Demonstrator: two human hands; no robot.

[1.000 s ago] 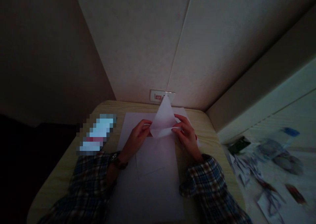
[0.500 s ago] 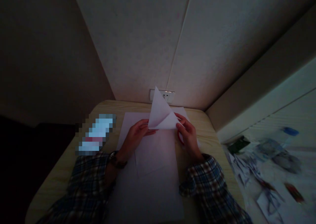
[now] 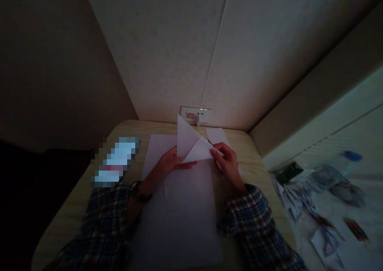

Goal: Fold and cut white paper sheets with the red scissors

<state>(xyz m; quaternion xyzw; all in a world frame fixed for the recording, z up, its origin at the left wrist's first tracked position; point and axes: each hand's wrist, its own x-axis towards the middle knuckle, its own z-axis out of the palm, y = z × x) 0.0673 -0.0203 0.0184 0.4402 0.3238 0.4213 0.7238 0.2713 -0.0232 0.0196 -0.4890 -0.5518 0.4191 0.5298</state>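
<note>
A folded piece of white paper (image 3: 197, 149), with one pointed flap standing up at its left, is held above the table between my two hands. My left hand (image 3: 172, 161) supports its left side, fingers stretched beneath it and the thumb side partly hidden by the paper. My right hand (image 3: 226, 157) pinches the right corner between thumb and fingers. Below lie large white sheets (image 3: 182, 231). Beside my right hand, partly covered by it, is a red curved handle (image 3: 218, 166), which looks like that of scissors.
A blurred-out phone-like screen (image 3: 116, 161) lies on the wooden table (image 3: 72, 215) at left. Another white paper (image 3: 217, 134) lies at the back, near a wall socket (image 3: 196, 115). Right of the table, lower down, are paper scraps (image 3: 296, 203) and a blue-capped clear bottle (image 3: 353, 156).
The paper has tilted lower and its upright point has shifted left and down. The right-hand flap now shows wider. My left hand has moved slightly left, its fingers reaching further under the paper.
</note>
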